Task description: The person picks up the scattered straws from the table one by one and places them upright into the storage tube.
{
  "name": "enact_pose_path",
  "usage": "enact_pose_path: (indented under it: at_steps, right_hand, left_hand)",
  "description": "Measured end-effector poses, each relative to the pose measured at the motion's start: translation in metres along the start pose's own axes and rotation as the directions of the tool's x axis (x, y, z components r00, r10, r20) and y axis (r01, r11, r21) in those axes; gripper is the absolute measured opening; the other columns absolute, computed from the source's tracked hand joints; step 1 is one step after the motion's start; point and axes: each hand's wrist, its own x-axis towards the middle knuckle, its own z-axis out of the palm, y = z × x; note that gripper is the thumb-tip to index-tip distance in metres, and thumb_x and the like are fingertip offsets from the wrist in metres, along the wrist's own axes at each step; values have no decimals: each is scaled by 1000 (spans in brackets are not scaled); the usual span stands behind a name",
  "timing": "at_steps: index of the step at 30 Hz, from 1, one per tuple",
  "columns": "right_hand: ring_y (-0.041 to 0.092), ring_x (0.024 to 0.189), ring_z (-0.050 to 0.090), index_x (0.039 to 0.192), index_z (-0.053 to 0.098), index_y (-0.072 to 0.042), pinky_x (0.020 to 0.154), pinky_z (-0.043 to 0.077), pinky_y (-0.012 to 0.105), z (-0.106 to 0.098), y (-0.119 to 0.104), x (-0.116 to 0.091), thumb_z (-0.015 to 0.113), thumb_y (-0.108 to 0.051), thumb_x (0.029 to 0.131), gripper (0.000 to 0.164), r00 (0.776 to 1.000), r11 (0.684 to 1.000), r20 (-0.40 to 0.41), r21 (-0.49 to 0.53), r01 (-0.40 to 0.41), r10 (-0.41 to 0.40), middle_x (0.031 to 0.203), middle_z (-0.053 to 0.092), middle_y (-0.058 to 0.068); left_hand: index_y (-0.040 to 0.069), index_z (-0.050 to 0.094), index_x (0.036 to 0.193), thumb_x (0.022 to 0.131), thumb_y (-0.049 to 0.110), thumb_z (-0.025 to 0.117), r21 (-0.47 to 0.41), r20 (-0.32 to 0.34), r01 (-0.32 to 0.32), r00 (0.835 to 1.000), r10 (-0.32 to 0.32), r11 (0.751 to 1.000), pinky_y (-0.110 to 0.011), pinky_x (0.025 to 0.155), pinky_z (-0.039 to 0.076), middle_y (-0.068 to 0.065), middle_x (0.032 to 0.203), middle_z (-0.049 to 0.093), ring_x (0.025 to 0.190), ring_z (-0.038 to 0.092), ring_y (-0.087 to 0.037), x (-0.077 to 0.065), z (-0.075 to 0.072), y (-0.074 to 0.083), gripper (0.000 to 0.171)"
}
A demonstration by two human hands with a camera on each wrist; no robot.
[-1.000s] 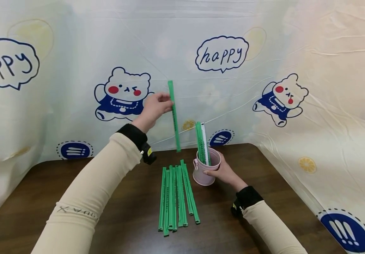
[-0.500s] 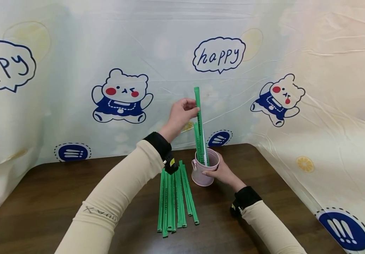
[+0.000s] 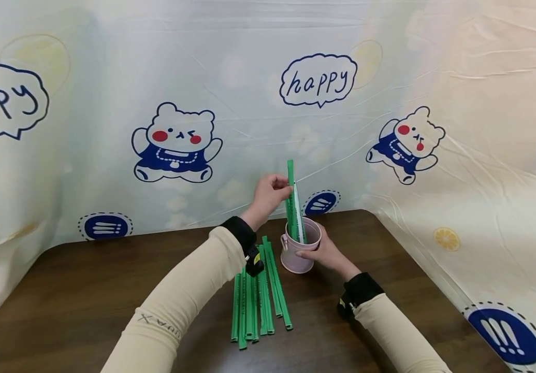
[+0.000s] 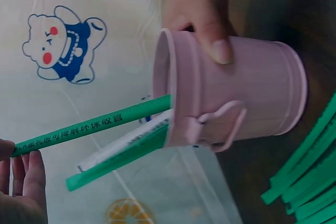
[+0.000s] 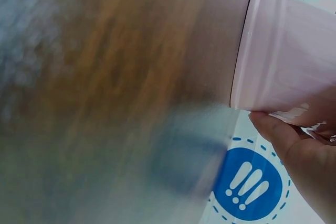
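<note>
At the far side of the desk [image 3: 86, 305], your left hand [image 3: 268, 197] pinches a green straw [image 4: 94, 125] near its upper end, thumb and fingers closed together on it; the straw's lower end is inside the mouth of a pink bucket [image 3: 295, 257]. The bucket stands upright on the desk near the far edge, toward the far right corner. Your right hand [image 3: 327, 253] curves round the bucket's right side, thumb against the wall just below the rim, its other fingers largely hidden behind. A white straw [image 4: 119, 148] and a second green straw [image 4: 115, 164] lean out of the mouth, just beside the one you hold. Left of the bucket, loose green straws [image 3: 249, 311] lie side by side, pointing roughly toward the near edge, their far ends partly covered by your left wrist's black band [image 3: 240, 231]. Behind the desk is a pale backdrop [image 3: 249, 31] printed with bears and the word "happy."
</note>
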Motion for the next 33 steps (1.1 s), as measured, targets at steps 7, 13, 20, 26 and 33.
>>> enact_pose_path:
  at_steps: [7, 13, 20, 26, 33]
  right_hand:
    - [44, 142, 37, 159, 13, -4, 121, 34, 63, 1, 0, -4, 80, -12, 87, 99, 1000, 1000, 10, -1, -29, 29, 157, 29, 26]
    - [45, 142, 37, 159, 13, -4, 120, 34, 64, 1, -2, -4, 81, -13, 86, 100, 1000, 1000, 6, -14, -19, 19, 157, 29, 26]
    - [44, 142, 37, 159, 14, -6, 121, 34, 64, -1, -2, -1, 82, -15, 86, 100, 1000, 999, -2, -25, -27, 27, 157, 30, 25]
    - [44, 141, 39, 159, 15, -3, 120, 35, 63, -1, -1, 0, 82, -12, 85, 100, 1000, 1000, -1, -27, 10, -10, 156, 32, 27]
    - [45, 142, 38, 159, 16, -4, 120, 34, 64, 0, -2, -1, 82, -11, 85, 99, 1000, 1000, -4, -21, 2, -2, 156, 31, 27]
  left_hand:
    - [-6, 62, 124, 99, 2, 62, 20, 13, 77, 997, -77, 997, -38, 95, 61, -15, 107, 62, 98, 64, -23, -8, 6, -31, 27]
    - [-7, 60, 121, 98, 1, 61, 58, -3, 106, 994, -106, 993, -45, 97, 59, -20, 111, 62, 104, 64, -31, -8, 6, -43, 24]
    - [-6, 61, 122, 98, 3, 62, 107, -23, 127, 992, -126, 986, -44, 97, 60, -22, 117, 65, 107, 67, -34, -3, 7, -46, 26]
    - [-6, 64, 120, 96, 4, 65, 155, -50, 133, 991, -126, 979, -35, 88, 60, -23, 116, 68, 102, 69, -32, 0, 11, -49, 26]
    - [-7, 62, 121, 96, 3, 64, 158, -62, 138, 990, -130, 978, -38, 90, 59, -25, 119, 67, 108, 67, -37, 1, 11, -53, 27]
